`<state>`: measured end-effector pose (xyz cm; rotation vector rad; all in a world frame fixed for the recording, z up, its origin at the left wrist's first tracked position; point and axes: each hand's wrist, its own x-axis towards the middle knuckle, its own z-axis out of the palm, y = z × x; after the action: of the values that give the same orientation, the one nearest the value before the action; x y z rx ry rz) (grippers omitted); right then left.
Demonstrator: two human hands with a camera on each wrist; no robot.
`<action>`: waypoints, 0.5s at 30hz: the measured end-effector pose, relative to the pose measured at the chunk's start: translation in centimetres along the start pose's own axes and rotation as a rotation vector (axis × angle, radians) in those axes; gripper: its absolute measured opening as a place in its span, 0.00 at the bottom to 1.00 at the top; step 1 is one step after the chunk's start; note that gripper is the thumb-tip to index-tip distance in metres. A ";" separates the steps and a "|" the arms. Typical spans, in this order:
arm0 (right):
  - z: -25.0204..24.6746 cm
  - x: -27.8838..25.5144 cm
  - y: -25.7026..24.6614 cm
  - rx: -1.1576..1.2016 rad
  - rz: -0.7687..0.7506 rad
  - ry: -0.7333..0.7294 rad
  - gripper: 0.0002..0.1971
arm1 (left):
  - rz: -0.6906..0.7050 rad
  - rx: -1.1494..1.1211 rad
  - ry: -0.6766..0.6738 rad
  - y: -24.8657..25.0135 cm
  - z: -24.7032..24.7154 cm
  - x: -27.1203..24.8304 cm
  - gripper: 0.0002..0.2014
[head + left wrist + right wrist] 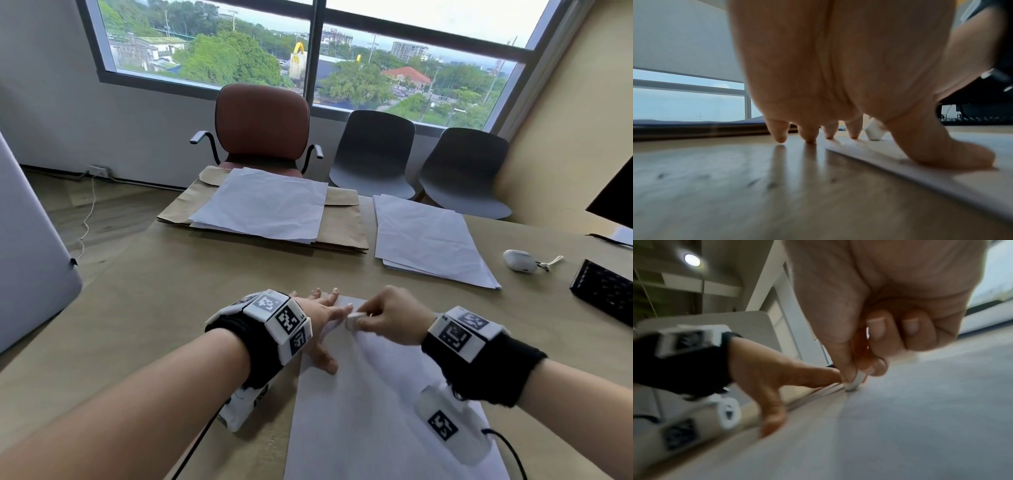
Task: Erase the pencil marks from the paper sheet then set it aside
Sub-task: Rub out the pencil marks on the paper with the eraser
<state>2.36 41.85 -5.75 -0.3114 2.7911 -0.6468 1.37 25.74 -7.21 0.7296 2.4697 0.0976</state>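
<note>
Soft daylight from the window (318, 58) fills the head view, which bows at its edges. Both wrist views are blurred; a ceiling lamp (692, 259) glows round.

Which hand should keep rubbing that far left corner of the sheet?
Right. The right hand already pinches the eraser against the paper sheet, while the left hand lies spread flat, pinning the sheet's edge.

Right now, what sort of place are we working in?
Probably an upper-floor office or meeting room: a wooden desk with stacks of white paper, a black keyboard, a brown armchair and a wide window overlooking town.
</note>
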 end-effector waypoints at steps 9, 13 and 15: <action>0.3 -1.9 0.8 0.130 -0.100 -0.235 0.10 | -0.002 0.170 0.131 1.7 0.1 0.5 0.47; -1.0 0.2 2.4 0.049 -0.033 -0.013 0.11 | -0.025 0.090 0.117 1.5 0.3 0.9 0.50; -0.6 0.5 2.6 0.050 -0.039 0.088 0.10 | -0.028 0.071 0.107 1.6 0.4 1.0 0.51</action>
<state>1.30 44.27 -6.52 -0.3352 2.8533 -0.7563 1.62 27.55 -7.67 0.7371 2.5960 0.0393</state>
